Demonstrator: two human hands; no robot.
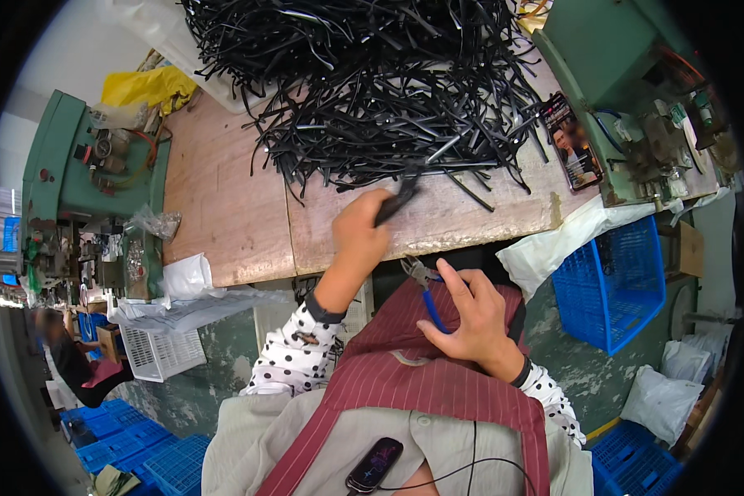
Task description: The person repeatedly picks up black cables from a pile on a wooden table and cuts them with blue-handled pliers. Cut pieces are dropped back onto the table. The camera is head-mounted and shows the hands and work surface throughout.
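Observation:
A large heap of thin black strips, perhaps plastic straps or sleeved cables (405, 124), is piled on the worktable (223, 190). At the heap's near edge my left hand (361, 231) is closed around a black strip (397, 202), blurred by motion. My right hand (478, 318) holds blue-handled cutting pliers (430, 307) below the table's front edge, over my lap. The pliers' jaws point up toward that edge, and their handles are spread apart. A gap separates the pliers from the strip in my left hand.
Green machines (58, 174) flank the table, another (620, 83) at right. A phone (572, 145) lies near the right one. A blue crate (612, 289) stands at lower right, a white crate (164, 354) at lower left. A person (83, 364) sits far left.

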